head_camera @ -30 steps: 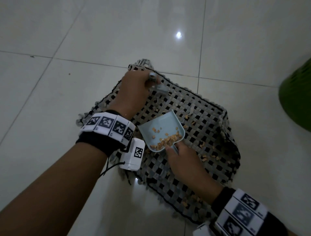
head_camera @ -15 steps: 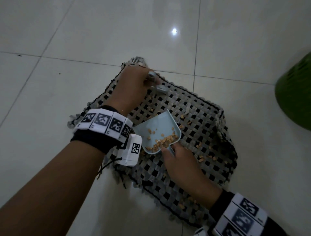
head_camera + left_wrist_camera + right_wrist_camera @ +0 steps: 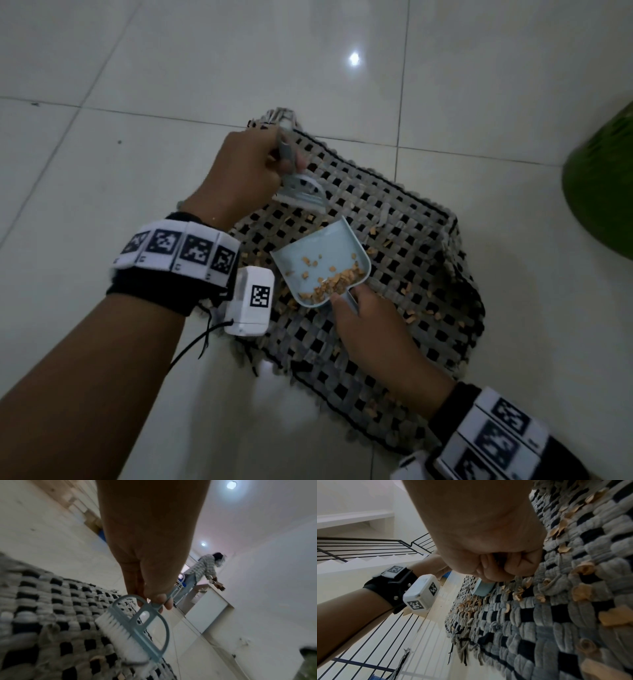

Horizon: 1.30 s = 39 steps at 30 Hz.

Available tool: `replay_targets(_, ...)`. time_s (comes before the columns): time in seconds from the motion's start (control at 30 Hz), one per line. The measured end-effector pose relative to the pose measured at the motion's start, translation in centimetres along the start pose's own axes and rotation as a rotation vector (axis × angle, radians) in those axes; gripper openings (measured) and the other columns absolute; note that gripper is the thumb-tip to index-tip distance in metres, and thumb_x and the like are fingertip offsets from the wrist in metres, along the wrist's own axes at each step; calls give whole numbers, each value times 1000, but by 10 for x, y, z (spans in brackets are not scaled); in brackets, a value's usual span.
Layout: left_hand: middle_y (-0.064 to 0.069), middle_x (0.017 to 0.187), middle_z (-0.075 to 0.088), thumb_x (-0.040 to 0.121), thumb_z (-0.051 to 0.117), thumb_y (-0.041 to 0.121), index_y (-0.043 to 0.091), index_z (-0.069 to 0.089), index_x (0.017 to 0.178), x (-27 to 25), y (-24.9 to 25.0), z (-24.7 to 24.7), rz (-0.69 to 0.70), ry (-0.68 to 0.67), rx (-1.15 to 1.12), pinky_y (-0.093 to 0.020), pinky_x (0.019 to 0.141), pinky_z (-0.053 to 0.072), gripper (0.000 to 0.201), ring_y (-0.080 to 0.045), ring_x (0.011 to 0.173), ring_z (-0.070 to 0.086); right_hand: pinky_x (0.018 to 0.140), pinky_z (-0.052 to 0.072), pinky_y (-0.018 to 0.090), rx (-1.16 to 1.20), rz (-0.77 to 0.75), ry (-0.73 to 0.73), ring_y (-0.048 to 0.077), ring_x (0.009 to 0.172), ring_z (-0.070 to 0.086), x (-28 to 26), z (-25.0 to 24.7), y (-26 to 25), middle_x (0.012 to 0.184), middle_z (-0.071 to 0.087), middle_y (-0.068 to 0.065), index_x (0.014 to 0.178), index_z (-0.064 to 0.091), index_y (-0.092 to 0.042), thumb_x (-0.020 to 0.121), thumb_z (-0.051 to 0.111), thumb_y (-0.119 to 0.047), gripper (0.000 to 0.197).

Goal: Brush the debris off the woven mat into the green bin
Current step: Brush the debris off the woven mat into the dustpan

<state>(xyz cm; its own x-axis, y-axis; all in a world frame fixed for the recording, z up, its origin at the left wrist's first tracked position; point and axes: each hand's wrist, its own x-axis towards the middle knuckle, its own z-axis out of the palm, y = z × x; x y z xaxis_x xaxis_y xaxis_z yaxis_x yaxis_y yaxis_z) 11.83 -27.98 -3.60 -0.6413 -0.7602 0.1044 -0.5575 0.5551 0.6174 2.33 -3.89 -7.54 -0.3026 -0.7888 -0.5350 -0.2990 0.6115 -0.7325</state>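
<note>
A grey and black woven mat (image 3: 404, 274) lies on the tiled floor, strewn with small tan bits of debris (image 3: 409, 317). My left hand (image 3: 253, 171) grips the handle of a pale blue brush (image 3: 301, 193) whose white bristles (image 3: 123, 635) touch the mat's far part. My right hand (image 3: 363, 325) holds the handle of a pale blue dustpan (image 3: 322, 263) lying on the mat, with a heap of debris (image 3: 337, 282) at its back edge. The dustpan (image 3: 483, 590) shows under my fist in the right wrist view. The green bin (image 3: 603, 195) stands at the right edge.
White floor tiles (image 3: 102, 171) surround the mat. A stair railing (image 3: 368, 547) rises behind my left arm. Another person (image 3: 199, 576) stands at a white counter (image 3: 205, 609) farther off.
The brush has swept from the mat's far corner toward the dustpan's mouth. The dustpan and my right hand have barely moved.
</note>
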Motion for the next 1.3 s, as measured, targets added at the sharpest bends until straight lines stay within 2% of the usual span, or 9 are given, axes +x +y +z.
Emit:
replay_targets(0.13, 7, 92, 73, 86, 61, 3, 20, 77, 97, -12, -2, -1, -51, 256, 33, -15, 74, 52, 26, -6, 84, 66, 49, 34, 24, -3, 3, -10, 11, 52, 41, 2, 0, 1, 67, 49, -3, 102, 59, -19, 103, 42, -44, 31)
replay_targets(0.3, -3, 93, 76, 87, 64, 6, 17, 78, 95, -31, 8, 10, -3, 155, 177, -21, 75, 46, 20, -18, 85, 69, 50, 35, 24, -11, 8, -11, 11, 55, 46, 4, 1, 2, 71, 52, -4, 111, 60, -19, 103, 43, -44, 31)
replay_targets(0.53, -3, 96, 77, 92, 66, 19, 15, 78, 103, -40, 13, 3, -72, 316, 54, -19, 77, 50, 17, -6, 82, 66, 50, 34, 23, -9, 5, -9, 6, 52, 42, 3, -2, 5, 66, 46, -7, 105, 59, -13, 102, 44, -43, 34)
replay_targets(0.67, -2, 89, 77, 93, 67, 20, 15, 79, 100, -47, 20, 18, -18, 220, 122, -10, 62, 37, 14, -5, 70, 60, 49, 33, 23, -36, 3, -14, 9, 53, 46, 0, -3, 8, 68, 51, -4, 106, 61, -15, 102, 44, -44, 34)
replay_targets(0.8, -7, 91, 77, 89, 65, 4, 11, 78, 99, -60, 34, 23, -7, 101, 75, -31, 73, 56, 18, -20, 81, 69, 50, 35, 26, -52, -2, -8, 16, 55, 46, -5, -1, 8, 68, 54, 1, 96, 62, -11, 102, 43, -44, 38)
replay_targets(0.93, -4, 91, 77, 89, 64, 5, 14, 78, 101, -61, 37, 17, -5, 210, 76, -27, 70, 54, 21, -16, 80, 69, 49, 34, 25, -63, -8, -1, 15, 55, 46, -8, -3, 7, 67, 52, 0, 92, 60, -9, 102, 43, -42, 39)
replay_targets(1.07, -7, 96, 77, 89, 63, 3, 13, 78, 101, -63, 40, 16, -35, 41, 74, -35, 78, 57, 22, -19, 85, 69, 51, 32, 26, -54, -4, -5, 15, 52, 41, -9, -5, 7, 64, 47, -1, 88, 57, -4, 102, 44, -42, 42)
replay_targets(1.2, 8, 91, 73, 91, 67, 9, 17, 79, 100, -65, 42, 9, -86, 86, 37, -1, 69, 42, 18, -5, 77, 62, 49, 32, 24, -46, 1, -11, 13, 53, 43, -9, -5, 8, 66, 49, -1, 97, 62, -5, 102, 44, -43, 42)
replay_targets(1.3, 5, 88, 72, 92, 67, 12, 16, 78, 104, -66, 43, 9, -60, 230, 59, -3, 65, 38, 17, -4, 76, 57, 50, 34, 23, -42, 8, -23, 12, 55, 47, -11, -6, 11, 70, 55, -1, 101, 63, -9, 102, 44, -44, 39)
